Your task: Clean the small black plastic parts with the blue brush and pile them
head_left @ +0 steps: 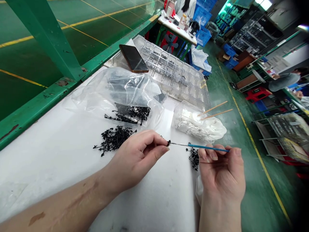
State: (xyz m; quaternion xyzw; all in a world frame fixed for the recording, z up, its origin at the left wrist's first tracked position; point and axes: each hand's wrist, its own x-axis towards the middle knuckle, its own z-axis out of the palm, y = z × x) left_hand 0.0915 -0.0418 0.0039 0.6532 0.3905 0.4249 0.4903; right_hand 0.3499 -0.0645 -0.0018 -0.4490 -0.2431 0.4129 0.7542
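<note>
My left hand [137,158] pinches a small black part [168,142] between thumb and forefinger. My right hand [220,174] grips a thin blue stick [209,147] with a fine metallic tip; the tip points left and reaches the black part. On the white table surface [154,199], a pile of black stemmed parts [116,138] lies just beyond my left hand. More such parts show at a clear plastic bag [135,87] behind it. A smaller black pile [193,158] sits between my hands, partly hidden by my right fingers.
A phone [134,58] rests on a clear compartment tray [169,69] holding small dark pieces. Two wooden sticks [217,113] stand in a clear box [180,120] with white material. A green metal frame [70,75] borders the left. People sit at other tables further off.
</note>
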